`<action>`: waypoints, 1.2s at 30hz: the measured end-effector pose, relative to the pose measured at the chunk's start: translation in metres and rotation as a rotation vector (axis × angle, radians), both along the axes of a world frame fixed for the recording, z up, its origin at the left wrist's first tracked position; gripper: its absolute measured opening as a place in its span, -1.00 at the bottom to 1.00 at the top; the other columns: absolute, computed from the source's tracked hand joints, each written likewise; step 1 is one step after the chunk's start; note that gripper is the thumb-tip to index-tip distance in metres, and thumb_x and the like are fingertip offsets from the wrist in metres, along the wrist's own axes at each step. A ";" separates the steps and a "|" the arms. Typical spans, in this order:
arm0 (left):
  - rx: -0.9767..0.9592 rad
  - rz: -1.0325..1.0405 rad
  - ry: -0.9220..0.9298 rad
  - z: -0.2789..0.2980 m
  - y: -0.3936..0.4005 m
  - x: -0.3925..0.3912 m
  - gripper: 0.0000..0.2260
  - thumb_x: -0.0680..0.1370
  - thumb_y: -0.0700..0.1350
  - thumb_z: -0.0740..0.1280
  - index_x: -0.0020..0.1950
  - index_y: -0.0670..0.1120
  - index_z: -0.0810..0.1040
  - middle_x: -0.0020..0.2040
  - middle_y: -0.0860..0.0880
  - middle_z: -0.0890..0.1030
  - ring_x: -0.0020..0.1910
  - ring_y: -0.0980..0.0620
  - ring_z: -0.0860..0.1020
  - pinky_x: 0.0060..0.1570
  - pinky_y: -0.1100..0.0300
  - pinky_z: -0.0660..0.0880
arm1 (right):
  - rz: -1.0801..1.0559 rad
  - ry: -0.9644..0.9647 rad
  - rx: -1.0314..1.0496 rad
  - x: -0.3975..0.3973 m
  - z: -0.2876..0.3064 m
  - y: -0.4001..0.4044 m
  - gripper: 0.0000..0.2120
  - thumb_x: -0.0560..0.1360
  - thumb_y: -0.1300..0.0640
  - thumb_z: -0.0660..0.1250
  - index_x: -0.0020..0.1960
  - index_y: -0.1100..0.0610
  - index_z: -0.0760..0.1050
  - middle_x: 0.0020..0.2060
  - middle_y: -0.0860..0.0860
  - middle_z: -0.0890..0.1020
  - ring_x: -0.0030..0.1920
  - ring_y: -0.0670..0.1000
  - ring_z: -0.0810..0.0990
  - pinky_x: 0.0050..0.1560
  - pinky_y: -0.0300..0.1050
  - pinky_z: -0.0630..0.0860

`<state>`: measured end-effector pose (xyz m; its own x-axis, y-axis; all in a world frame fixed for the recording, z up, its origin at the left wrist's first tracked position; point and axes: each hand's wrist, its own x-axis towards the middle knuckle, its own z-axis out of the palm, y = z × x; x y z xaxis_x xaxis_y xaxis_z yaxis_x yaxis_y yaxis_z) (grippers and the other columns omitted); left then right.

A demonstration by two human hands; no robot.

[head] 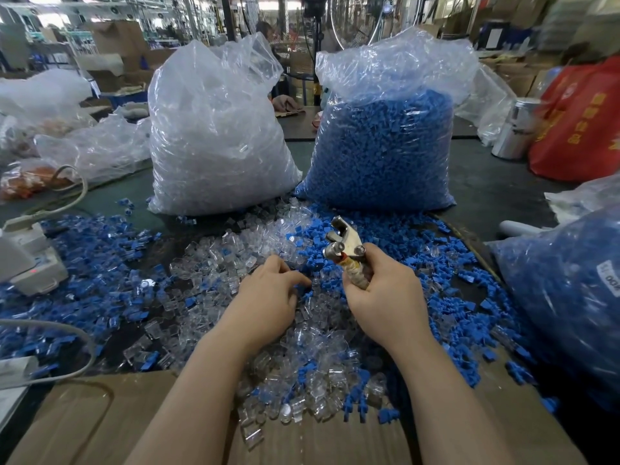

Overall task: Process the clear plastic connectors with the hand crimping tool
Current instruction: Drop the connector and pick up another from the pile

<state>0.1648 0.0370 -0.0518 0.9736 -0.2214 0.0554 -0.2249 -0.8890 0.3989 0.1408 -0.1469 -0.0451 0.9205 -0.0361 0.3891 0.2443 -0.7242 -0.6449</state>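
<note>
Right hand (382,293) fingers curl round the tape-wrapped handles of the metal hand crimping tool (345,245), head upward. Left hand (268,297) fingertips, bent, dip into the loose heap of clear plastic connectors (228,260) among small blue plastic pieces (446,297); any pinch hidden.

Two hands (268,297), one crimping tool (342,243), two big upright bags (214,129)

Two bare forearms, no sleeves in view, left hand (268,297) and right hand (382,293) ungloved; no rings, no wristbands, nails short
</note>
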 end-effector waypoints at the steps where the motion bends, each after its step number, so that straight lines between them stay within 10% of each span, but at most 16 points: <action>1: -0.027 0.005 0.015 0.001 0.000 0.000 -0.64 0.63 -0.20 0.14 0.28 0.15 0.55 0.03 0.12 0.34 0.01 0.11 0.44 0.03 0.20 0.46 | 0.000 0.002 0.003 0.000 0.000 0.000 -0.89 0.46 0.04 0.34 -0.15 -0.08 0.40 -0.40 -0.09 0.52 -0.38 -0.07 0.47 -0.42 -0.09 0.36; 20: -0.025 0.002 0.056 0.010 0.007 -0.004 -0.72 0.51 0.01 0.46 0.20 0.18 0.60 -0.03 0.18 0.35 -0.05 0.18 0.46 0.01 0.26 0.40 | 0.006 0.015 -0.009 0.001 -0.002 0.001 -0.87 0.46 0.06 0.33 -0.18 -0.09 0.39 -0.42 -0.09 0.51 -0.39 -0.08 0.45 -0.44 -0.10 0.30; 27: -0.022 0.043 0.017 0.011 0.007 -0.006 -0.87 0.53 -0.07 0.43 -0.11 0.18 0.57 -0.03 0.12 0.44 -0.09 0.17 0.51 0.00 0.20 0.52 | 0.004 0.029 -0.028 0.000 -0.001 0.002 -0.86 0.47 0.05 0.33 -0.17 -0.09 0.37 -0.40 -0.08 0.51 -0.36 -0.06 0.46 -0.41 -0.11 0.27; 36: -0.050 -0.012 0.063 0.012 0.006 -0.007 -0.81 0.48 -0.01 0.48 0.04 0.23 0.60 -0.06 0.19 0.40 -0.12 0.28 0.42 -0.12 0.34 0.37 | 0.003 0.026 -0.022 0.000 -0.001 0.002 -0.79 0.47 0.04 0.34 -0.22 -0.14 0.33 -0.40 -0.10 0.51 -0.37 -0.08 0.46 -0.43 -0.12 0.28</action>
<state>0.1578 0.0431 -0.0393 0.9727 -0.2319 0.0057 -0.2089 -0.8649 0.4565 0.1407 -0.1452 -0.0458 0.9302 -0.0256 0.3661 0.2297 -0.7374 -0.6352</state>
